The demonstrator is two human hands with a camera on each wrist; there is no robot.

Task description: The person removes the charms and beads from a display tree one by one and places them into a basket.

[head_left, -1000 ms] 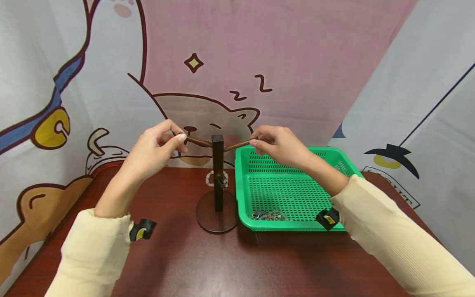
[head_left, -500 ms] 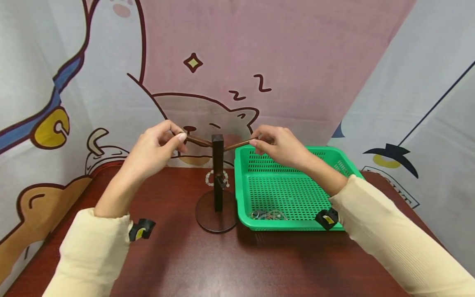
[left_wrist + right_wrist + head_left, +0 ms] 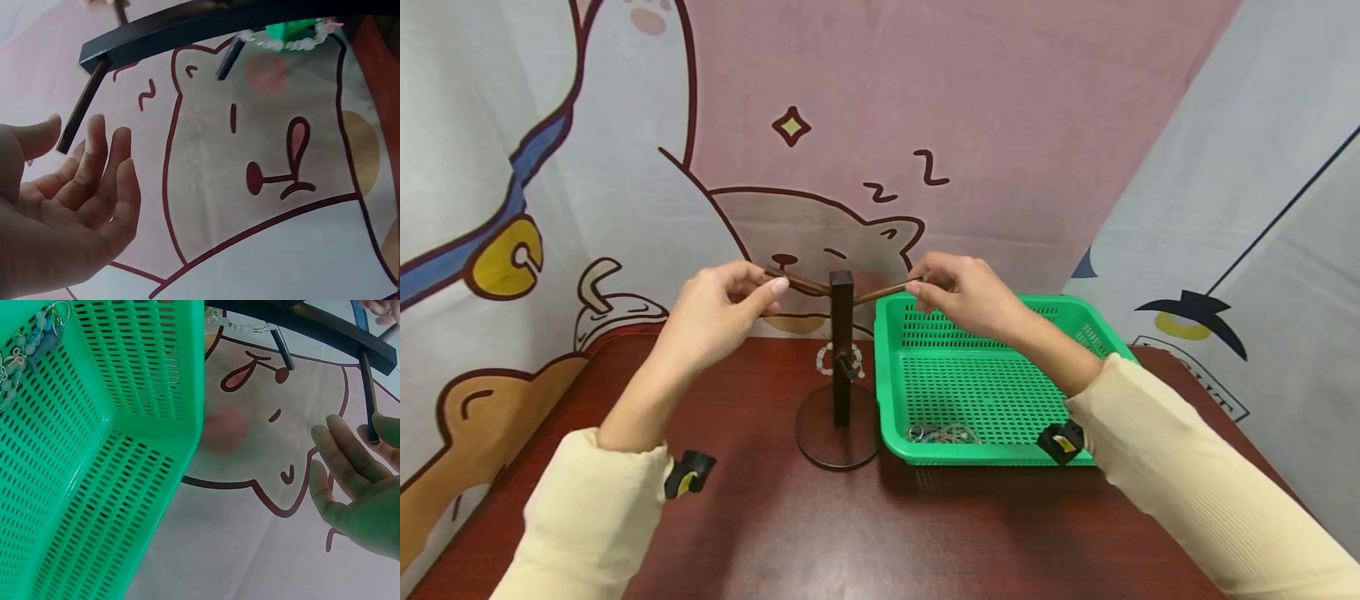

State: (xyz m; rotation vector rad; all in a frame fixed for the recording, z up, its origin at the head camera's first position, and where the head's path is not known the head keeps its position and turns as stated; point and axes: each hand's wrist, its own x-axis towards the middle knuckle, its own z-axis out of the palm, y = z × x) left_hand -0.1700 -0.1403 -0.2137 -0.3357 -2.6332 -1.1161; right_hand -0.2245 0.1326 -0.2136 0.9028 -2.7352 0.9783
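A dark wooden jewelry stand (image 3: 842, 333) with a round base stands upright in the head view. Thin brown rods angle out from both sides of its post near the top. Around the end of the left rod (image 3: 84, 109), my left hand (image 3: 711, 308) is spread, thumb on one side and fingers on the other, with a gap at the thumb in the left wrist view. My right hand (image 3: 973, 293) pinches the tip of the right rod (image 3: 369, 400) between thumb and index finger. A pale beaded bracelet (image 3: 290, 45) hangs on the shorter lower pegs (image 3: 230, 59).
Right of the stand sits a green plastic basket (image 3: 891, 417). Bracelets and small charms (image 3: 942, 434) lie in its near left corner. The reddish-brown table (image 3: 760, 517) carries both, and a cartoon-printed cloth (image 3: 1015, 125) hangs close behind.
My left hand has shifted slightly right and its fingers have loosened, so the left rod's end now shows above the thumb. My right hand, the stand and the basket look the same.
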